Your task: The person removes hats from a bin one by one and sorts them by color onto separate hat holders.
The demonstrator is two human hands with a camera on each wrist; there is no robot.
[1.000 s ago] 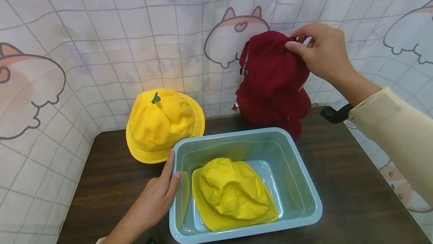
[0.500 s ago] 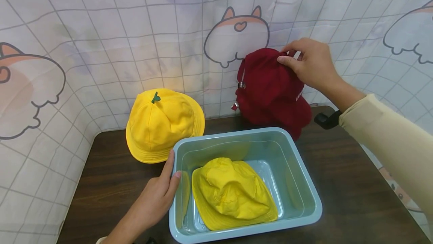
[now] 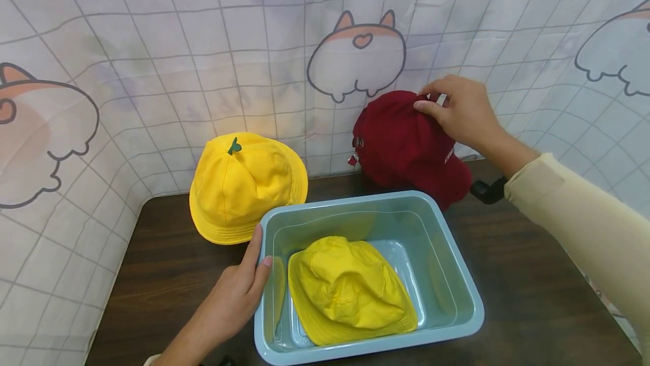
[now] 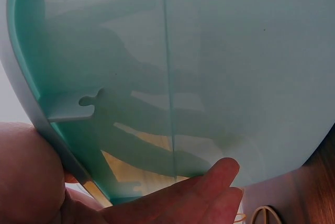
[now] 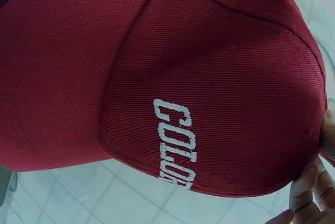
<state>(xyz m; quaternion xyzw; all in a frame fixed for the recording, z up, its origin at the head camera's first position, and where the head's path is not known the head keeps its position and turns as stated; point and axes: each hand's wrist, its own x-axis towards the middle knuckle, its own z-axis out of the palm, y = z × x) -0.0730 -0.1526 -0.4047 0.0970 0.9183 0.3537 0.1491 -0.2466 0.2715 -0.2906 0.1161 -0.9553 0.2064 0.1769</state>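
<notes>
My right hand (image 3: 459,107) pinches the crown of a dark red baseball cap (image 3: 398,129) between thumb and fingers. White embroidered letters show on this cap's front in the right wrist view. It sits over a second red cap, mostly hidden beneath it, whose small metal buckle (image 3: 352,159) shows at the left. My left hand (image 3: 231,298) holds the left rim of a light blue plastic basin (image 3: 459,276), with the thumb at the rim and fingers against the outer wall (image 4: 235,77). Inside the basin lies a crumpled yellow hat (image 3: 350,292), brim down.
Behind the basin's left corner, a yellow bucket hat (image 3: 244,185) with a green sprout stands on the dark wooden table (image 3: 152,281). A white grid-patterned cloth (image 3: 228,73) with cartoon animals rises close behind the table and along its sides.
My right hand has come down and slightly left with the held red cap, which now settles over the other red cap. The left hand, basin and yellow hats stay put.
</notes>
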